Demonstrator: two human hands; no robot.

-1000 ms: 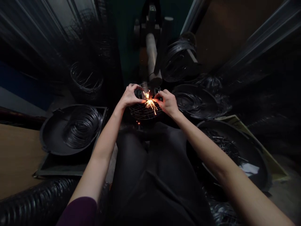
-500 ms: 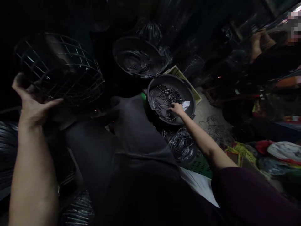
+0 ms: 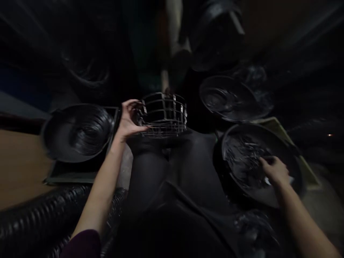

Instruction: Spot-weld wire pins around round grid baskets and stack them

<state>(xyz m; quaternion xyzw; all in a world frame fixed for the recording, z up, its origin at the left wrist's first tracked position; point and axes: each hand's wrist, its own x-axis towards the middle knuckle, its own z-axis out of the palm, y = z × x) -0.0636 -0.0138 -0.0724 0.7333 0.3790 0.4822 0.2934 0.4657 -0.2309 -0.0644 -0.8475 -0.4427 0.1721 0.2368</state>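
My left hand (image 3: 129, 120) grips the left side of a round wire cage (image 3: 164, 114), with the thumb along its lower edge and the fingers higher up. Thin metal bars cross one another to form the cage, which is in front of my lap. On the right, my right hand (image 3: 275, 170) is over a wide dark basin (image 3: 298, 175), its fingers drawn together. Loose short wire pieces (image 3: 245, 154) lie in that basin by my fingertips. Blur and dim light hide whether anything is between the fingers. A small white scrap (image 3: 267, 181) shows beside this hand.
A second basin (image 3: 228, 98) with coiled wire stands behind the first, over a yellowish crate (image 3: 309, 172). Another basin (image 3: 57, 132) at left holds a wire coil (image 3: 90, 130). Ribbed black coils (image 3: 40, 215) lie at lower left. Dark cloth (image 3: 188, 168) covers my lap.
The view has swung left, so the cage now appears near the middle and the basin farther right. My left hand still holds the cage; my right hand stays at the wire pieces.
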